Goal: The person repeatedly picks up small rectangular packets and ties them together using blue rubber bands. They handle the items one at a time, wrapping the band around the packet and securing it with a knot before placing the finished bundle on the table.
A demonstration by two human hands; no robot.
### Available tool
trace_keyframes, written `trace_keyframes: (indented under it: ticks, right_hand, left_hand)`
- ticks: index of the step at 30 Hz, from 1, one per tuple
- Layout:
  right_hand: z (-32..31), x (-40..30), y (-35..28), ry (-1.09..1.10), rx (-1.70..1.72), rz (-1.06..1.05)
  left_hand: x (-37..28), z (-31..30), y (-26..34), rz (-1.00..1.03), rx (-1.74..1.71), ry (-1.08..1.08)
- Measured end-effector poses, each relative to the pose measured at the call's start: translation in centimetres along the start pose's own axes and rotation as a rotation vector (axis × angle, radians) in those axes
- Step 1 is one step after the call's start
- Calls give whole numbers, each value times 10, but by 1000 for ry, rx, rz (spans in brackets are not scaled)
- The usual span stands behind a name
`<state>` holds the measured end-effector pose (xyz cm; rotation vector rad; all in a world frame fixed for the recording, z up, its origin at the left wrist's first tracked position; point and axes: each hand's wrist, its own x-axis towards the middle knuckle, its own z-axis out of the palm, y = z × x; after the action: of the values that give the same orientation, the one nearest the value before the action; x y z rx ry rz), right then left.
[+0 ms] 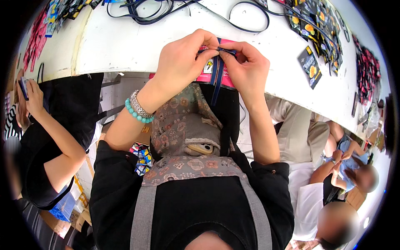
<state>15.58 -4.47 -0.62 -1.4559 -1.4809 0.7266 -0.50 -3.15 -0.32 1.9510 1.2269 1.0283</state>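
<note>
My left hand (pixel 182 56) and my right hand (pixel 250 62) meet at the front edge of the white table (pixel 125 50). Thumb and index finger of each pinch a dark blue ribbon (pixel 216 79) at what looks like a knot or bow; the fingertips partly hide it. Beneath the ribbon is a pink printed packet (pixel 229 80) with a yellow lightning mark, largely covered by my hands. The ribbon's loose ends run down across the packet, and one hangs past its lower edge over my lap.
Dark cords (pixel 137 17) lie looped at the back. To the right are a heap of black packets (pixel 325 37) and a single black packet (pixel 310 67). Pink packets (pixel 36 37) lie far left. People sit on both sides; a person's hand (pixel 34 97) at left holds a small flat object.
</note>
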Motion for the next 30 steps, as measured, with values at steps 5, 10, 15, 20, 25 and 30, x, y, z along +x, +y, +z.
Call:
trace_keyframes:
  ticks: [5,10,15,20,25,30]
  right_hand:
    - [0,-2,-5,38,-88,-115]
    - [7,4,1,58,-126,-177]
    - [7,-1,3,119,-141,-206]
    - [12,-6,2,176,-37,-124]
    - [13,-6,5,168,69,-64]
    - [13,-8,4,156,117,-6]
  left_hand:
    - [2,2,-3,0,-58,-25]
    - [3,-1,-7,-32,-87,-92]
    - [-4,8,10,-27,82,84]
    - [-3,28,16,-146,82,257]
    - [1,22,15,-169,91,176]
    - [4,17,-5,-151,-59,102]
